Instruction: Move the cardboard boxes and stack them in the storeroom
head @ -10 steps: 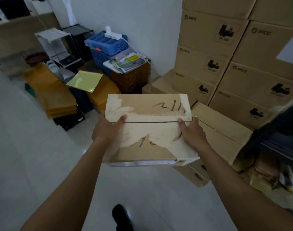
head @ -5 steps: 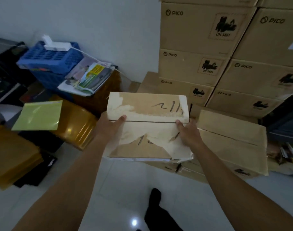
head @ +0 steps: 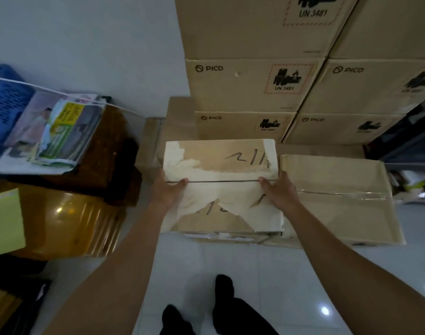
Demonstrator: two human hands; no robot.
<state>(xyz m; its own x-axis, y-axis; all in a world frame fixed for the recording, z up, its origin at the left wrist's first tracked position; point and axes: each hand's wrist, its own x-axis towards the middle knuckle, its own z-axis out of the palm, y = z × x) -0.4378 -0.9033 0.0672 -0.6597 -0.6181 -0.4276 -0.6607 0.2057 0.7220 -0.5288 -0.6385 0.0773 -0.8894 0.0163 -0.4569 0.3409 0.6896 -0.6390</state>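
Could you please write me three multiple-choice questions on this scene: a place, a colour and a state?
1. Where is the blue crate relative to the handwritten box that the left hand and right hand grip?
A. To its right
B. To its left
C. On top of it
2. What colour is the sheet at the far left edge?
A. Red
B. Purple
C. Yellow-green
3. How is the plain box right of the handwritten box?
A. Taped shut
B. Flaps open
C. Lidless
Answers: 1 B, the crate sits at the picture's left edge; 2 C, it shows pale yellow-green; 3 A, clear tape runs along its closed seam.
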